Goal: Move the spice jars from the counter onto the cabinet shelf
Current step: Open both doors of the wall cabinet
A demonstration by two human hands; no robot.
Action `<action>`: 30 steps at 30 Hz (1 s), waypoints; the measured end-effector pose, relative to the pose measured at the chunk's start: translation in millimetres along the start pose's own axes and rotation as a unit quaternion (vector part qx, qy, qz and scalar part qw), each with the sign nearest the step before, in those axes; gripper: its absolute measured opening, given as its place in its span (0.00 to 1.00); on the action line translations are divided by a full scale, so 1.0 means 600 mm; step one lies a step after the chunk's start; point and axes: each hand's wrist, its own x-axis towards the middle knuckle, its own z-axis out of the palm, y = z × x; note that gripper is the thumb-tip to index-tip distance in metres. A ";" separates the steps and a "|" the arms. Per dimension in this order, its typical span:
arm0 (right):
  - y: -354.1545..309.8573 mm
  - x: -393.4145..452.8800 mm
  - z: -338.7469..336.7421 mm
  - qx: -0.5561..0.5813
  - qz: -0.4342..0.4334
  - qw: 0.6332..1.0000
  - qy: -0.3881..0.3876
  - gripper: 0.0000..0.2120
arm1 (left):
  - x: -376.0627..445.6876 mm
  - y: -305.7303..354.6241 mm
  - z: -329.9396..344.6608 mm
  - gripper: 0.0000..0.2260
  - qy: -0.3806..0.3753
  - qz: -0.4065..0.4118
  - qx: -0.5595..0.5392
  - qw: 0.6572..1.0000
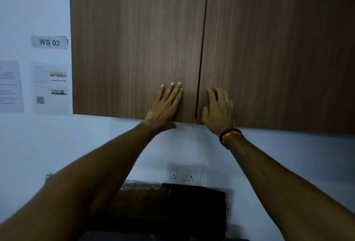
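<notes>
Left hand (166, 104) and right hand (219, 109), flat-fingered and empty, flank the closed cabinet doors' (138, 44) vertical seam; no jars in view.

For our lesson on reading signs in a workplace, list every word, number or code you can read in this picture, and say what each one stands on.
"WS 02": on the small grey rectangular wall label left of the brown wooden cabinet doors.
White printed paper sheet with photos: text and square code too blurred to read.
White text sheet at the left edge: too blurred to read.
White wall socket plate: no readable text.
</notes>
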 end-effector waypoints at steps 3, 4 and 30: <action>0.000 0.018 0.000 0.000 -0.012 1.000 0.006 0.31 | 0.013 0.001 -0.002 0.64 0.004 -0.009 0.030 1.000; -0.003 0.022 -0.002 0.000 -0.020 1.000 0.005 0.31 | 0.016 0.001 -0.003 0.63 0.010 -0.002 0.041 0.999; -0.141 0.107 -0.071 0.425 0.132 0.878 0.177 0.14 | -0.051 0.049 -0.115 0.58 0.083 -0.090 -0.229 0.966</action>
